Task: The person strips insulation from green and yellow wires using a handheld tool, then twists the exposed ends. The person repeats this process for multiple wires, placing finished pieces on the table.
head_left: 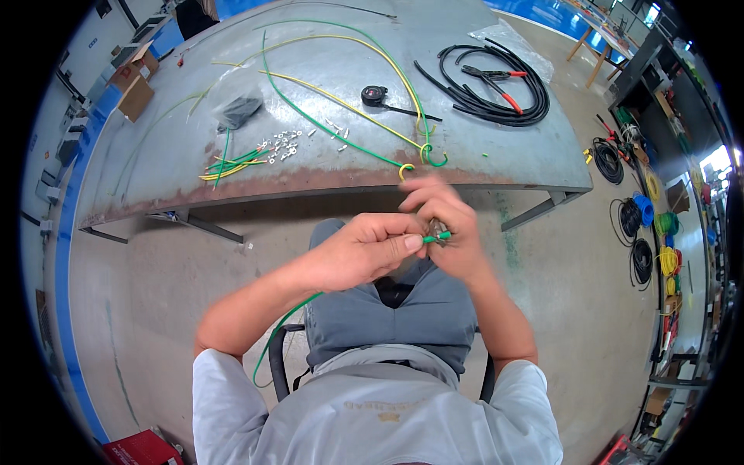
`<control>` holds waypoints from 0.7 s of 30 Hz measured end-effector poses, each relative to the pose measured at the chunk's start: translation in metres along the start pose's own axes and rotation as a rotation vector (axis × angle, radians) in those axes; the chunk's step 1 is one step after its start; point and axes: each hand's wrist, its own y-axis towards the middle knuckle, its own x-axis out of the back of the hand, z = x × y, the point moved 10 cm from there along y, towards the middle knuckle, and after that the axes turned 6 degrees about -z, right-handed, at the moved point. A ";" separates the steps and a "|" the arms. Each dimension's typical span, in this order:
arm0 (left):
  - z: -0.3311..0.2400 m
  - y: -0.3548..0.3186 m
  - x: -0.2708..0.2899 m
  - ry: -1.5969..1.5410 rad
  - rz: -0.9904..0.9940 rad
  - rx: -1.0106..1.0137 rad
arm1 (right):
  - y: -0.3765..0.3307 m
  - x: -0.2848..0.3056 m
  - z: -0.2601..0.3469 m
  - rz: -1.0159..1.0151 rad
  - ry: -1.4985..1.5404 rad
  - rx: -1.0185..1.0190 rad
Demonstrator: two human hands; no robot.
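Grey floor [163,302] spreads below; nearest, the left grip [403,242] pinches a green wire [431,239] between thumb and fingers, its tip beside the right grip [449,221], curled but blurred, hold unclear; beyond, short wires [236,164] lie on the counter [527,160]

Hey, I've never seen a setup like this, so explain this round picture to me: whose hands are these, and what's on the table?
There's no machine here, just a person's two bare hands. The one picture comes from a wide fisheye camera on their head, looking down, so straight edges bend near the rim. The left hand pinches a green wire; the right hand is at its end, partly blurred. On the metal table lie long green and yellow wires, a bundle of short wires, small metal pieces, a clear bag with something dark inside, a round black device and a black cable coil with a red-handled tool on it.
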 end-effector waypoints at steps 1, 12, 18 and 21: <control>0.002 0.001 0.003 -0.007 -0.037 -0.004 | -0.003 0.010 0.007 -0.117 -0.167 0.085; 0.012 -0.011 0.027 -0.058 -0.135 0.099 | -0.036 0.137 -0.098 -0.599 0.860 -0.422; -0.001 -0.006 0.031 -0.129 -0.207 0.072 | -0.048 0.005 -0.045 -0.129 0.447 -0.754; -0.004 0.004 0.031 -0.008 -0.214 -0.017 | -0.036 0.002 -0.042 -0.245 0.433 -0.781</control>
